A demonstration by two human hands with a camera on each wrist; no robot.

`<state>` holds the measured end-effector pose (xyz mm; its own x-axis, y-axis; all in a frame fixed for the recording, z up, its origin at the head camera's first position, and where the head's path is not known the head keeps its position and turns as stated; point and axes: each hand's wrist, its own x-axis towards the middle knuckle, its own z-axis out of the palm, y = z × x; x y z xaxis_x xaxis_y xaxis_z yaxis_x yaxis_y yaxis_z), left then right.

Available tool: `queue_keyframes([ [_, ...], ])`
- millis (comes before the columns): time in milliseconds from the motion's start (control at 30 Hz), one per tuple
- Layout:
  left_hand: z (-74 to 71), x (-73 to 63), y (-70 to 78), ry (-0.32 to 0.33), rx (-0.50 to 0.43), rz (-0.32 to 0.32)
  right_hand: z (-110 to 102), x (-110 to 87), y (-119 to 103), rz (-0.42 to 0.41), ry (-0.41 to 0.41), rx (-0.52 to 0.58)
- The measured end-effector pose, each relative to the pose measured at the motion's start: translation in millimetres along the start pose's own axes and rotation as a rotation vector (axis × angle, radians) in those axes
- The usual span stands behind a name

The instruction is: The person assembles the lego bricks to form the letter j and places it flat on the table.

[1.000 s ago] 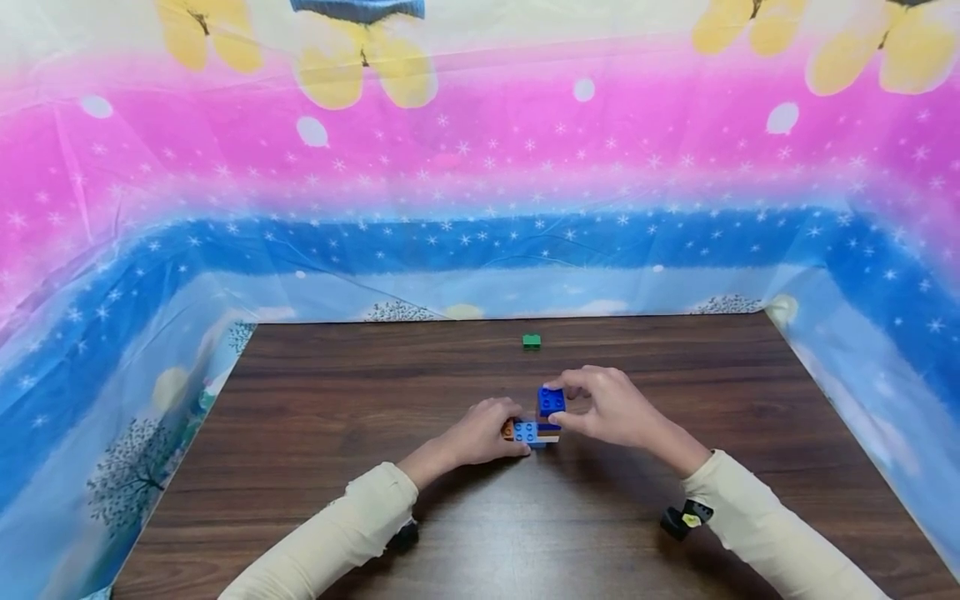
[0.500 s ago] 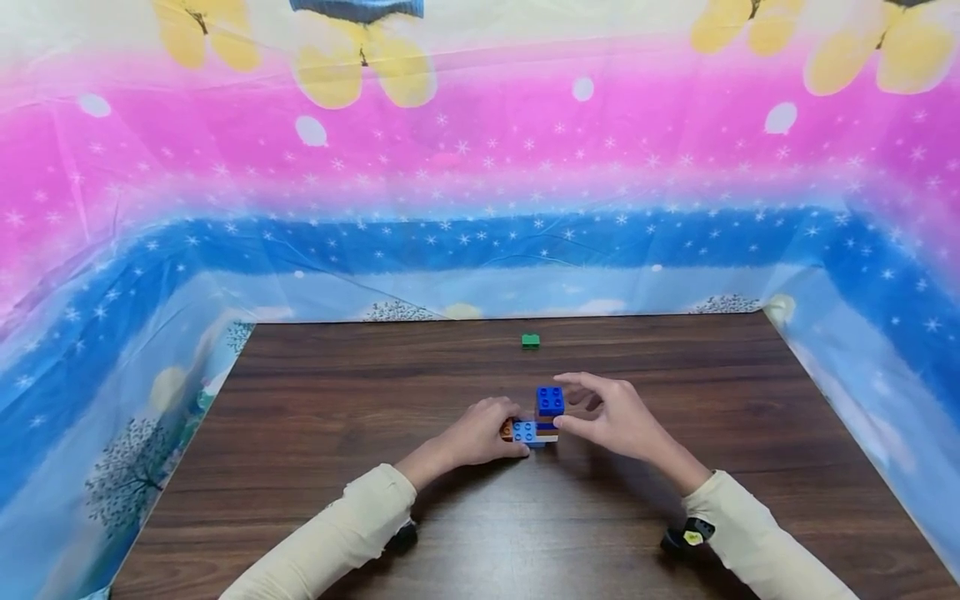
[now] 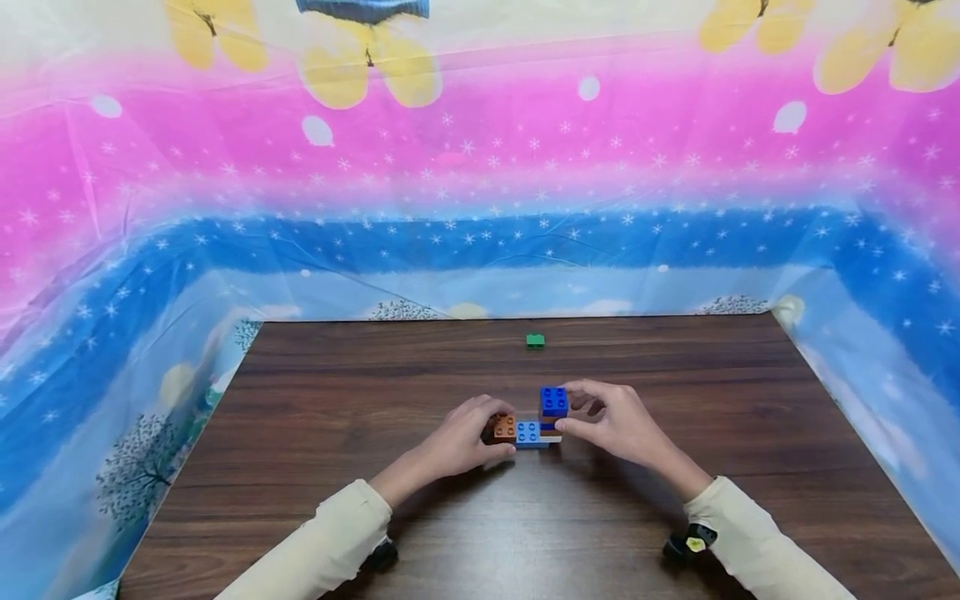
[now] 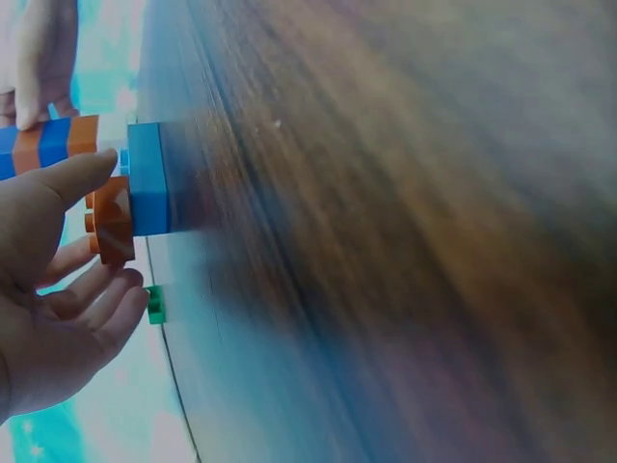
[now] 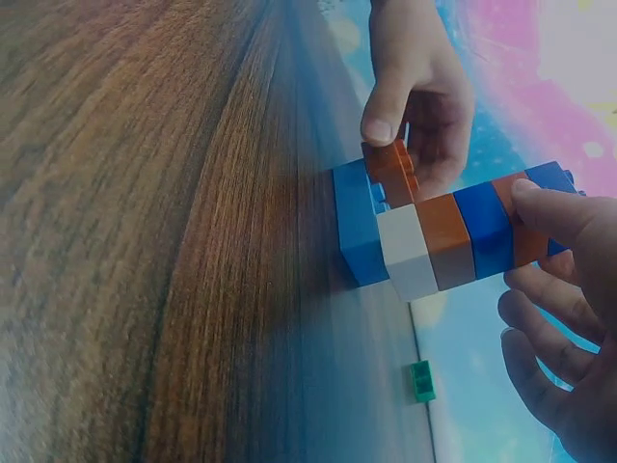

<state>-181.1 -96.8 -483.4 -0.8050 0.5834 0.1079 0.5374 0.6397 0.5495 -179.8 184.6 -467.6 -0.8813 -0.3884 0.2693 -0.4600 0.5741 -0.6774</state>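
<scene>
On the table stands a build of toy building bricks. A light blue brick forms its base, topped on the left by an orange brick. On the right rises a tower: a white brick lowest, then orange, blue and orange ones, with a dark blue brick on top. My left hand holds the left orange brick, thumb on the near side and fingers behind. My right hand holds the tower near its top, its thumb on the upper orange brick.
A green brick lies apart near the back edge of the wooden table. A patterned cloth hangs round the back and sides.
My left hand has slid left, uncovering the orange brick. The right hand has lowered from the top dark blue brick to just beneath it. The dark blue brick sits on the tower.
</scene>
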Motion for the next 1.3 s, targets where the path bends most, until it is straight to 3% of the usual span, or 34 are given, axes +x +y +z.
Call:
queue_keyframes([
  [300, -3.7, -3.3, -5.7, 0.042, -0.019, 0.064, 2, 2.2, 1, -0.003, 0.019, -0.004],
  [700, -10.7, 4.7, -13.8, -0.008, -0.093, 0.001, 5, 20.7, 7, 0.066, 0.029, 0.049],
  [1000, -11.2, 9.7, -18.2, -0.008, -0.108, -0.008, 7, 35.9, 13, 0.175, 0.018, 0.101],
  [1300, -12.6, 13.4, -22.2, -0.017, -0.164, -0.032, 12, 47.2, 22, 0.188, 0.028, 0.133],
])
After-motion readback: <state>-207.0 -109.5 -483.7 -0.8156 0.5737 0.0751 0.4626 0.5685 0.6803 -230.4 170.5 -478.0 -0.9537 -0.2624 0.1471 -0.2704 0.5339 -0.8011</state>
